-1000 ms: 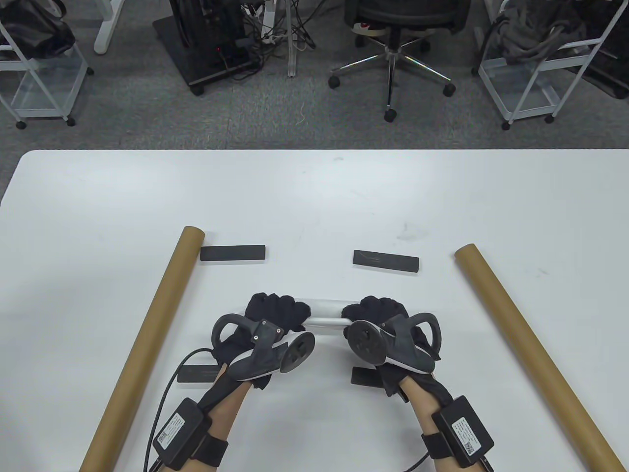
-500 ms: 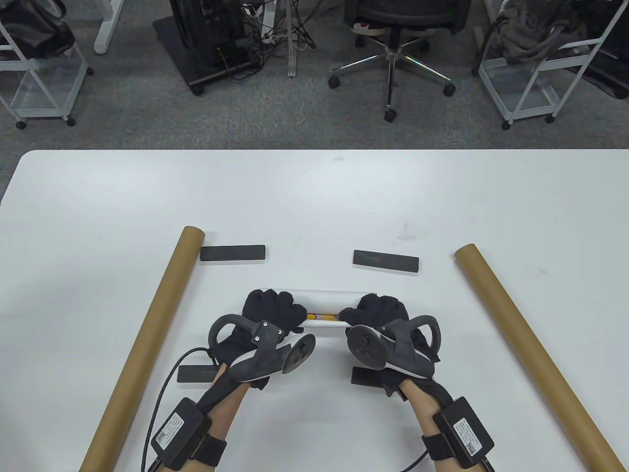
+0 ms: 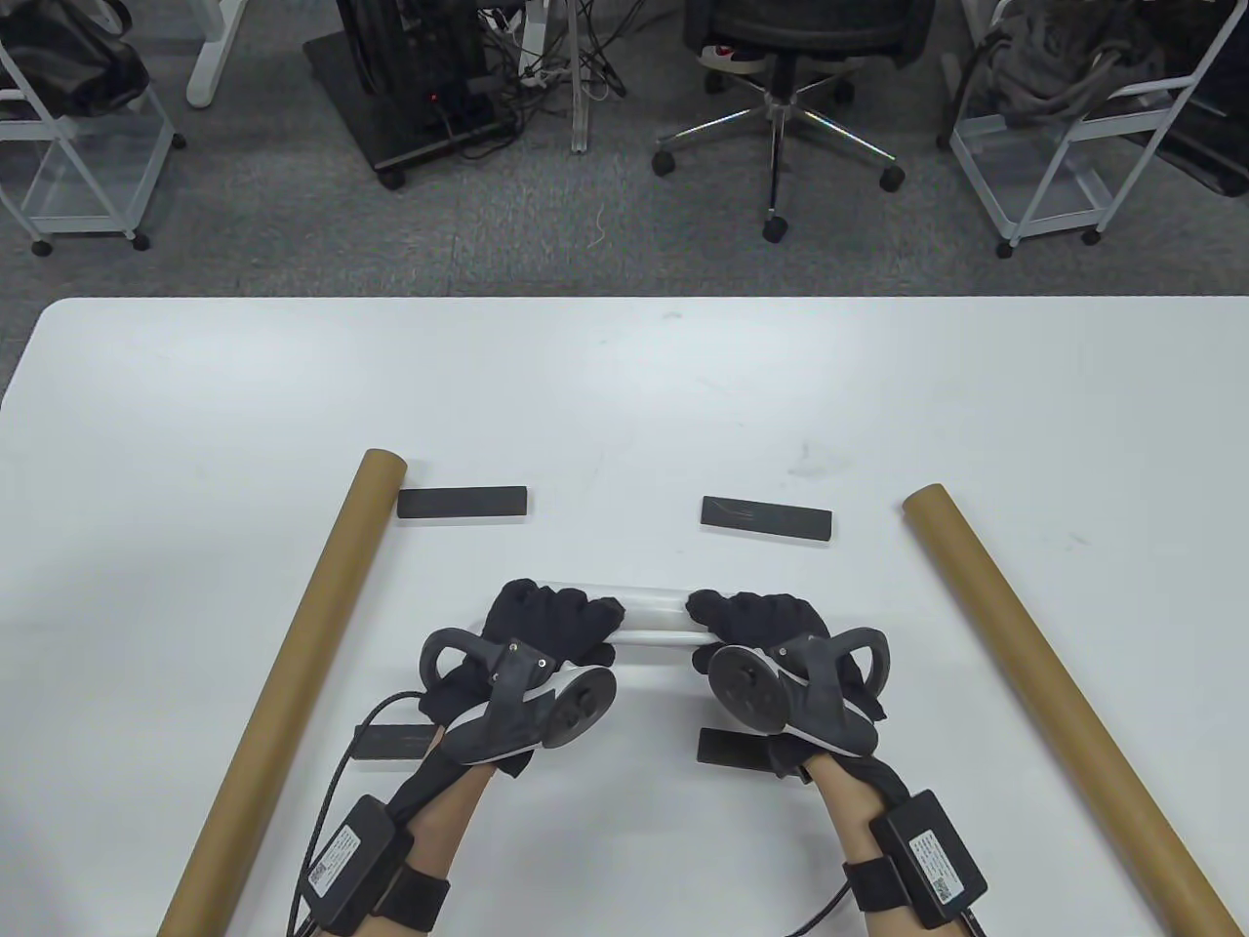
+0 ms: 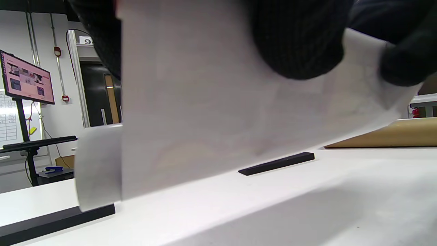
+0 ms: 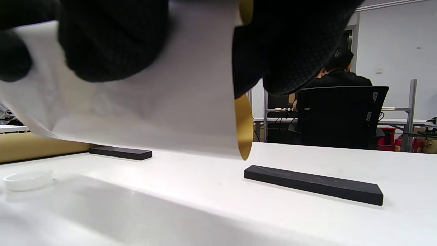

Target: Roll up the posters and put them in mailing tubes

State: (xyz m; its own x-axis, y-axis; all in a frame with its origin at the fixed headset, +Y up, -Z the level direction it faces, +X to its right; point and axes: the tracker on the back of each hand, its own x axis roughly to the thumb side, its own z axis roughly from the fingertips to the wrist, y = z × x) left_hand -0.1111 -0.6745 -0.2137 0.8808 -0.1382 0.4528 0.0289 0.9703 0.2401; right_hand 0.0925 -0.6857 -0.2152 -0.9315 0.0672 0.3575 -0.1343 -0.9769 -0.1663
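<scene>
Presently: one rolled poster (image 3: 652,625), lifted just above the tabletop (image 3: 624,390), left hand (image 3: 546,625) and right hand (image 3: 756,625) curled around its ends (fingers closed on paper). Risk: slackened grip, roll springing loose before reaching either cardboard tube (image 3: 293,683).

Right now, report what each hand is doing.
Left hand: fingers curled round the left end of the rolled poster.
Right hand: fingers curled round the roll's right end.
</scene>
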